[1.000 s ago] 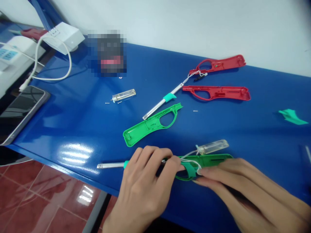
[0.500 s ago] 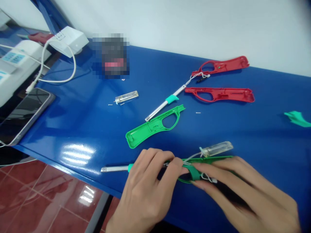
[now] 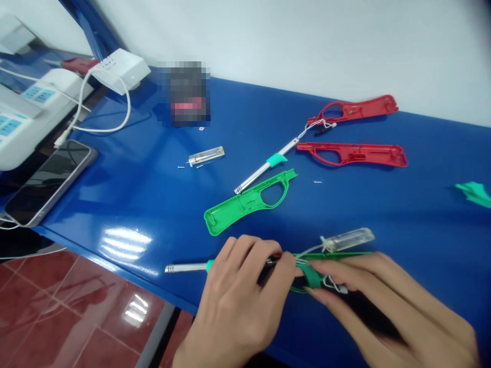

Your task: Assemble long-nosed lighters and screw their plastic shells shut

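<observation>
Near the table's front edge, my left hand (image 3: pixel 241 296) is closed around the inner end of a silver tube (image 3: pixel 186 268) and the left part of a green half shell, which its fingers largely hide. My right hand (image 3: pixel 376 296) pinches a dark green curved piece (image 3: pixel 313 276) at the loop of that green shell (image 3: pixel 337 256). White wires (image 3: pixel 329 283) with a small white end stick out below the right fingers. Behind them lies a clear fuel tank (image 3: pixel 351 239), its thin tube running to between the hands.
Beyond lie another green half shell (image 3: pixel 245 202), two red half shells (image 3: pixel 368 154), a second silver tube (image 3: pixel 255 176), another clear tank (image 3: pixel 209 155) and small screws. A phone (image 3: pixel 49 181) and power strip (image 3: pixel 23 112) occupy the left; a teal piece (image 3: pixel 475 193), the right.
The whole view has shifted slightly, so everything appears a little further right and down. Both hands keep nearly the same hold on the parts.
</observation>
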A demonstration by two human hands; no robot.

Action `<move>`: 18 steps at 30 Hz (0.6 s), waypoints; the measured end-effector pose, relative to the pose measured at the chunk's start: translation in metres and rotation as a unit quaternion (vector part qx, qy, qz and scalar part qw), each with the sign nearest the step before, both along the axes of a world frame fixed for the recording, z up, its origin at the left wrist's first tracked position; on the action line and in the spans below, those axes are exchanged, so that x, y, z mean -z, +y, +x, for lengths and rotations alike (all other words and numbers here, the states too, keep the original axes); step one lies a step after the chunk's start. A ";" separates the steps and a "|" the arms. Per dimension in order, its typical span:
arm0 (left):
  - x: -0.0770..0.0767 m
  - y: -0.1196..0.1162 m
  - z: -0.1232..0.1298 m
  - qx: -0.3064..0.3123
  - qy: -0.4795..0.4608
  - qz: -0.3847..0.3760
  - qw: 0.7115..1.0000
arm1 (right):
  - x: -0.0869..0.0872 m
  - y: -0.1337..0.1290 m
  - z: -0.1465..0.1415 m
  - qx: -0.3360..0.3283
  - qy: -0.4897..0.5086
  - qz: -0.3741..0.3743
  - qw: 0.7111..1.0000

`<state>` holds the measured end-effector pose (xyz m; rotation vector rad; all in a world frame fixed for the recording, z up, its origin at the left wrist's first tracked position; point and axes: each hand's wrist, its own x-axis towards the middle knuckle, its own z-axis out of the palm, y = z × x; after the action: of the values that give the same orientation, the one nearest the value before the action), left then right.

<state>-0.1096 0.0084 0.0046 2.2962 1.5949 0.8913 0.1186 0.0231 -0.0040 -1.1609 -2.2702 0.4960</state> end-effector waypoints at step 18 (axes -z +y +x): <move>-0.001 -0.004 -0.006 -0.004 -0.008 -0.024 1.000 | -0.001 -0.001 -0.006 0.009 0.003 0.034 0.999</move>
<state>-0.1160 0.0045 0.0054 2.2454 1.6032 0.8618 0.1128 0.0224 -0.0034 -1.1452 -2.2518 0.4118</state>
